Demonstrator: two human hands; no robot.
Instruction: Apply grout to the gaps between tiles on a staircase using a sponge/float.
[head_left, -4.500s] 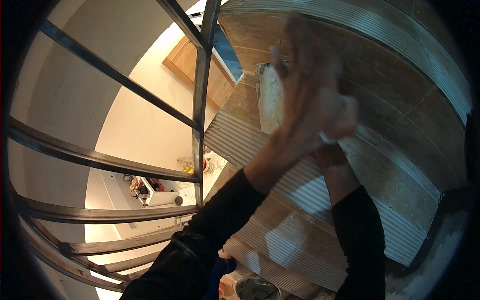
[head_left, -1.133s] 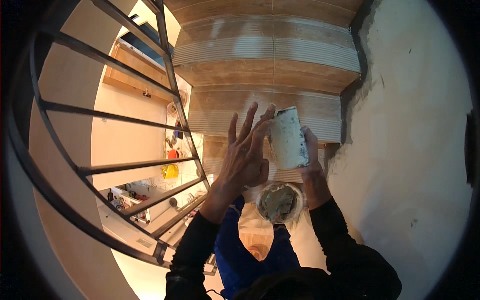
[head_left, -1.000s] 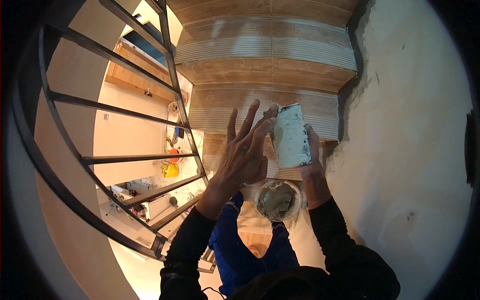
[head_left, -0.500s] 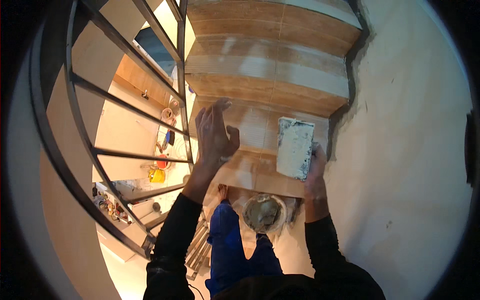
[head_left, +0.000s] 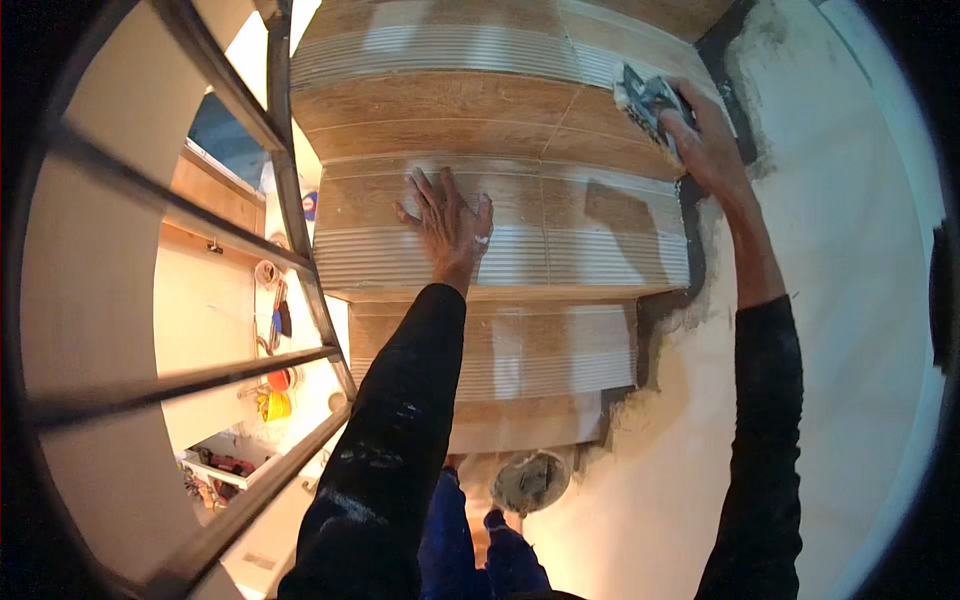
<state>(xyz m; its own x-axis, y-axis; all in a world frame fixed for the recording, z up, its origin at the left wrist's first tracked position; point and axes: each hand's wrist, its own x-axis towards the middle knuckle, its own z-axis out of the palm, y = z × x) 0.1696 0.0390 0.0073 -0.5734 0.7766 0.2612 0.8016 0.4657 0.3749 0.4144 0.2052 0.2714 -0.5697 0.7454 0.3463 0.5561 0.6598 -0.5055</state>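
My left hand (head_left: 448, 222) lies with spread fingers on a wood-look stair tread (head_left: 375, 205), with a white smear near the thumb. Up at the right, my right hand (head_left: 712, 140) grips a float (head_left: 645, 102) by its handle. The float is tilted, seen nearly edge-on, and pale paste coats its rim. It is at the right end of a higher riser (head_left: 430, 105), close to the wall; whether its face touches the tile I cannot tell. Below, near my legs, stands a round bucket (head_left: 530, 483) with greyish paste in it.
A dark metal railing (head_left: 320, 305) runs along the left side. Along the right, a pale wall (head_left: 830, 300) meets the steps at a rough grey mortar strip (head_left: 655, 335). Past the railing, a lower level holds a yellow container (head_left: 273, 405) and several tools.
I have leaned forward up the stairs. My left hand has gone from raised in the air to flat on a tread. My right hand has carried the float up and turned it edge-on.
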